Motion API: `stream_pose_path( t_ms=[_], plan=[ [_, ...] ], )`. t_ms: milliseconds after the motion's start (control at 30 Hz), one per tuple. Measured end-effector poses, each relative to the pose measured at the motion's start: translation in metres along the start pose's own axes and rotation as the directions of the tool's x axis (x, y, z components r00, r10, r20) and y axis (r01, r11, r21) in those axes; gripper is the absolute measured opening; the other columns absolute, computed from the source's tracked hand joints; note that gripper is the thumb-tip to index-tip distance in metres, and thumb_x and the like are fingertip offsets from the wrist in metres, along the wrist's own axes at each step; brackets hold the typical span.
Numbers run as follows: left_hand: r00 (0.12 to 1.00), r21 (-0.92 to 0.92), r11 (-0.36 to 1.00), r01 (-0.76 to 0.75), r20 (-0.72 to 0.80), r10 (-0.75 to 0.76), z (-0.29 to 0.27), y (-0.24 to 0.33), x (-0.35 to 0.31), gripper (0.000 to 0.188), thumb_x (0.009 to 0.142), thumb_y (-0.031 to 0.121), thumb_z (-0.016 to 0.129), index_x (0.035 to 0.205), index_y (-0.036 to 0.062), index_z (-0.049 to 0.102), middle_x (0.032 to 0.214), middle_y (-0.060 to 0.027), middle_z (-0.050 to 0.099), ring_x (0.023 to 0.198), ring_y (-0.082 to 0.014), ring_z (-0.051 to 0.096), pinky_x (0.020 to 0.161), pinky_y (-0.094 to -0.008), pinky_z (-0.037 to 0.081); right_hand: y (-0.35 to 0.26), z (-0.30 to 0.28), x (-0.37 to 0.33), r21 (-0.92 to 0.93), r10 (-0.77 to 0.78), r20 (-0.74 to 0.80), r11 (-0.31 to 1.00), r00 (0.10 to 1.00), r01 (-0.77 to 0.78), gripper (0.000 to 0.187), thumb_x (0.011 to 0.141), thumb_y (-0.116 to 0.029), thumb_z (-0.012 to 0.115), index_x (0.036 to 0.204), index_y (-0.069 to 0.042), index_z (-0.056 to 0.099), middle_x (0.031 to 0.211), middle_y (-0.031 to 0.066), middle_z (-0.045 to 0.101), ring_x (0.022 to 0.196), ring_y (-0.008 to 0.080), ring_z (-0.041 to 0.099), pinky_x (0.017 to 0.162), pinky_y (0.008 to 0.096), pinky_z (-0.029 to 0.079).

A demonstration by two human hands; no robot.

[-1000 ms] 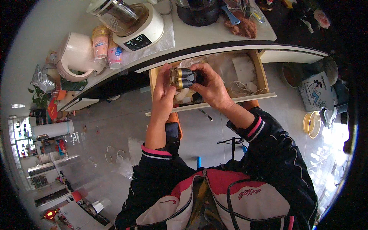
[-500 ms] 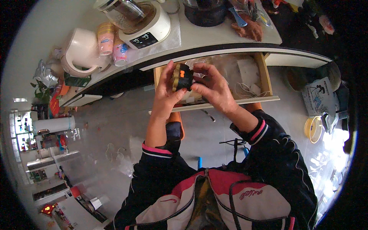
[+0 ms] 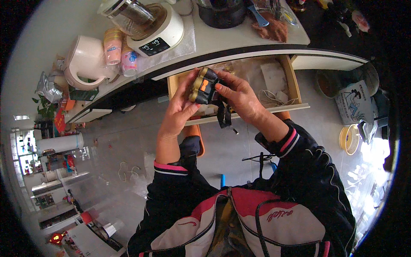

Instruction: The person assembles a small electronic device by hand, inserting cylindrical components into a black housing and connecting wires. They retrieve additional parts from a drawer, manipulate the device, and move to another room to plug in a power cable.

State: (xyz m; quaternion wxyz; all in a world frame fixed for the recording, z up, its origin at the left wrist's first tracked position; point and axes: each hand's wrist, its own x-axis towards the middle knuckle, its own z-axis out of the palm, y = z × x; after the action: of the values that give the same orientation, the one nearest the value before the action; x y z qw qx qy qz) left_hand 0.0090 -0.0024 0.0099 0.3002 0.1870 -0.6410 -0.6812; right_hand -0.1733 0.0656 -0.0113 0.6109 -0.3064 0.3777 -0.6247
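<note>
The left hand (image 3: 177,107) is cradling a black-and-gold device (image 3: 202,90), its fingers lying along the left side and its thumb pressing near the lower edge. The right hand (image 3: 243,97) is grasping the same device from the other side, with its thumb resting beside an orange button (image 3: 204,85). Both hands are holding the device up between them, over the left part of a pulled-out drawer (image 3: 293,81). A black strap (image 3: 223,115) is hanging loose just below the right hand's fingers, across the drawer's front edge.

As for progress, the device is already sitting in the hands and the handling seems to be under way. The strap is dangling unfastened, the device is not yet resting on anything else, and the drawer is not yet closed. Whether the button is being pressed, or whether anything is lighting up, I cannot tell.

To the right of the right hand, a white cable (image 3: 274,102) is lying inside the drawer, apart from the fingers. Beyond both hands, the surface (image 3: 222,38) is carrying a glass kettle on a white base (image 3: 174,28), and pink cups (image 3: 113,50) are standing farther left; neither hand is touching these.
</note>
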Motion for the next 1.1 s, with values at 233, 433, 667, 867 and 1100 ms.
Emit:
stream_pose_path(
  t_ms=[233,433,667,867,1100],
  plan=[
    [0.992,-0.218,0.971,0.093,-0.059,-0.108,-0.005,-0.007,-0.001,0.055,0.089,0.002,0.045,0.141,-0.0017,0.029,0.139,-0.0121,0.039,0.129,-0.0194,0.037,0.106,-0.0303,0.028,0.010,-0.003,0.004,0.006,-0.042,-0.052,0.999,0.998,0.042,0.048,0.086,-0.004,0.061,0.130,0.001,0.043,0.122,0.0101,0.052,0.106,0.0160,0.053,0.091,0.0308,0.047],
    [0.962,0.023,0.983,0.181,-0.210,-0.172,0.001,-0.005,0.002,0.054,0.089,0.007,0.052,0.139,-0.0022,0.033,0.135,-0.0113,0.043,0.122,-0.0163,0.043,0.102,-0.0285,0.033,0.011,0.003,0.001,-0.186,-0.080,-0.035,0.980,0.996,0.072,0.052,0.081,-0.003,0.066,0.128,0.002,0.043,0.111,0.0115,0.057,0.101,0.0171,0.055,0.088,0.0288,0.047],
    [0.952,0.007,0.977,0.212,-0.229,-0.205,0.010,0.000,0.002,0.060,0.086,0.002,0.060,0.139,-0.0026,0.033,0.130,-0.0096,0.047,0.117,-0.0144,0.048,0.099,-0.0262,0.037,0.018,0.004,0.003,-0.364,-0.301,-0.163,0.904,0.940,0.227,0.046,0.078,-0.003,0.067,0.121,-0.005,0.051,0.110,0.0111,0.054,0.103,0.0237,0.055,0.088,0.0334,0.047],
    [0.962,0.044,0.992,0.118,-0.254,-0.104,0.021,-0.004,0.006,0.062,0.084,-0.002,0.060,0.139,-0.0025,0.032,0.129,-0.0095,0.048,0.114,-0.0149,0.050,0.097,-0.0270,0.040,0.005,0.011,-0.003,-0.934,-0.691,0.102,0.181,0.716,0.308,0.032,0.065,-0.004,0.074,0.095,-0.009,0.065,0.098,0.0086,0.051,0.089,0.0285,0.050,0.080,0.0377,0.042],
    [0.964,0.079,0.993,0.092,-0.257,-0.069,0.027,-0.013,0.007,0.066,0.081,-0.007,0.061,0.140,0.0009,0.033,0.129,-0.0098,0.048,0.114,-0.0158,0.050,0.097,-0.0278,0.042,-0.003,0.005,0.000,-0.921,-0.616,0.174,0.173,0.768,0.348,0.030,0.066,-0.006,0.073,0.094,-0.006,0.062,0.092,0.0098,0.053,0.089,0.0303,0.050,0.079,0.0385,0.043]
  ],
)
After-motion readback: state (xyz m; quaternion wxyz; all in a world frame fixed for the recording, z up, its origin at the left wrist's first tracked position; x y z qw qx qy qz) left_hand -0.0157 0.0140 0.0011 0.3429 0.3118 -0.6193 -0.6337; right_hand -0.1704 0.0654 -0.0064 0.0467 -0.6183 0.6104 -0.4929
